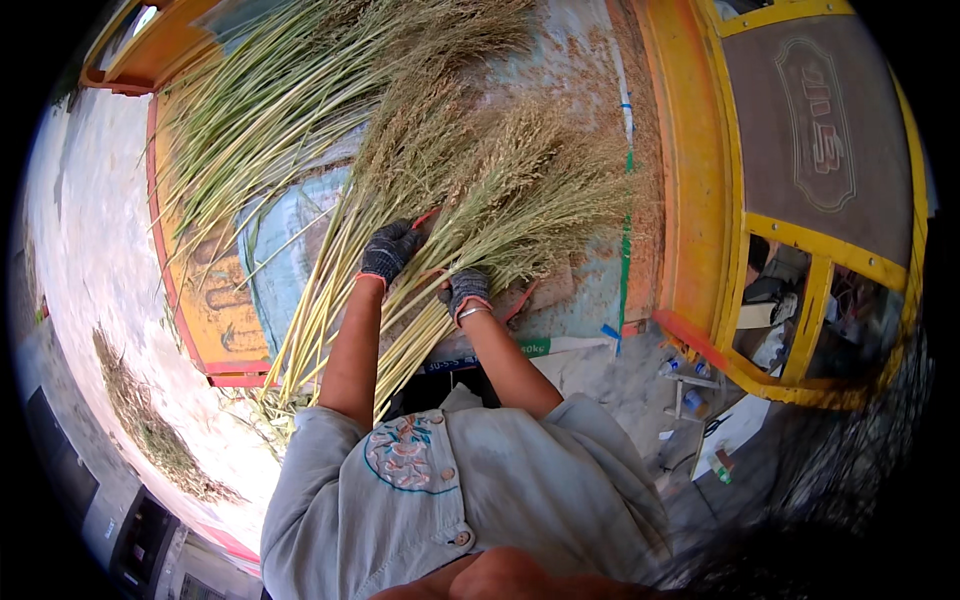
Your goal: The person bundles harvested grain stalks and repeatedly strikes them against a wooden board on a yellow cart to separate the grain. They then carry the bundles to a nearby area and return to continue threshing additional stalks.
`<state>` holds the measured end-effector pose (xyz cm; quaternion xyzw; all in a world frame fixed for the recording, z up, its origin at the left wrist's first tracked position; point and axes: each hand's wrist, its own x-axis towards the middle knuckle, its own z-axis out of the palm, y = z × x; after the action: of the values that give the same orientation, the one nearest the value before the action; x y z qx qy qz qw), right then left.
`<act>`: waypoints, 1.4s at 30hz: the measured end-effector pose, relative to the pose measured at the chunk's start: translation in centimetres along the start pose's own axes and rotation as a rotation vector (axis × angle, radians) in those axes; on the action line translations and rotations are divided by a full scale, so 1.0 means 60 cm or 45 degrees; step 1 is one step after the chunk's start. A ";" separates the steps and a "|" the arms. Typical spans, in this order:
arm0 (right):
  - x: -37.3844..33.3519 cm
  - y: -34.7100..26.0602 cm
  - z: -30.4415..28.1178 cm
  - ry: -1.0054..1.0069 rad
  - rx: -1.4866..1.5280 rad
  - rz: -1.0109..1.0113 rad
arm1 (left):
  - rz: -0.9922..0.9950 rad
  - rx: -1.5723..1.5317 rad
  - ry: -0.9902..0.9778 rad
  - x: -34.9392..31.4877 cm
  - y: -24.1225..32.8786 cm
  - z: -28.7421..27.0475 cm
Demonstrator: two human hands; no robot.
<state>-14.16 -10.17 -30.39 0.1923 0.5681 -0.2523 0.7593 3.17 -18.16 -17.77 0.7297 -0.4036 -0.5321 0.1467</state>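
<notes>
Dark grey knitted gloves with red-edged cuffs cover both my hands. My left hand (390, 250) is closed over the left side of a bundle of long pale green stalks (330, 290); a short red strip (427, 215) sticks out at its fingertips. To its right and a little nearer, my right hand (466, 292) wraps round stalks just below their bushy seed heads (520, 185). These look like broomcorn. Another red piece (522, 300) lies right of that hand, partly under the seed heads. What is under both palms is hidden.
More cut stalks (270, 100) are heaped at the far left on the sheet-covered orange truck bed (220, 315). A yellow-framed side panel (840, 120) stands to the right. Left of the bed, dried plants (150, 420) lie on the ground. A small stand (690, 385) holds bottles at lower right.
</notes>
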 end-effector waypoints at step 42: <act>-0.153 -0.173 0.249 -0.280 -1.241 -0.511 | 0.145 -1.089 0.054 -0.068 -0.021 0.119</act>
<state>-11.07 -25.59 -17.42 -0.3222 0.5622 -0.1181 0.7524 -3.13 -12.79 -18.73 0.5904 -0.1834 -0.6275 0.4734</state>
